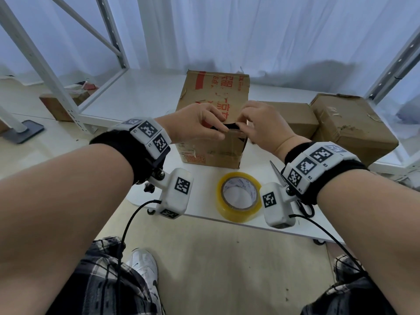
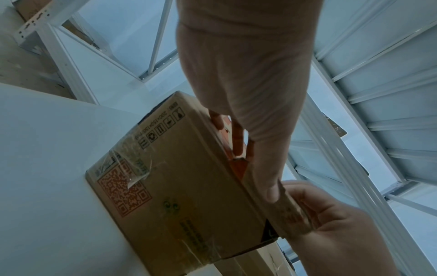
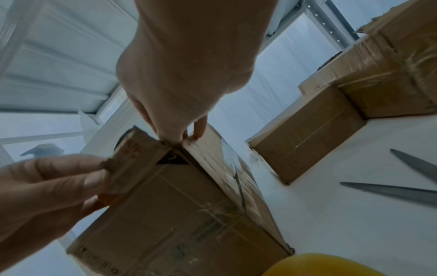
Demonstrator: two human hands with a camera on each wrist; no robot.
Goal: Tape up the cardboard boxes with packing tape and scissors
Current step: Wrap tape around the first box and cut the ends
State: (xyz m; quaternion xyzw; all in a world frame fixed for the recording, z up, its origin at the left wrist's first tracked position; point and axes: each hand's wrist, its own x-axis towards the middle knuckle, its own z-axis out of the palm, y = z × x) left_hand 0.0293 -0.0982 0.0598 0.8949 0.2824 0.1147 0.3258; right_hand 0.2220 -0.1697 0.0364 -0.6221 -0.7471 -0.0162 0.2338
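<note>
The cardboard box (image 2: pixel 179 186), mid-frame in the left wrist view, bears "200×150×150", handling symbols and an orange QR code; its red Chinese print in the head view's centre is partly hidden.

Both hands crowd the open cardboard box (image 1: pixel 211 123). Tape roll (image 1: pixel 238 196) sits just in front of it, scissors (image 3: pixel 411 179) to the right, two more boxes (image 1: pixel 354 123) beyond those. Bare tabletop (image 1: pixel 136 96) left of the box.
</note>
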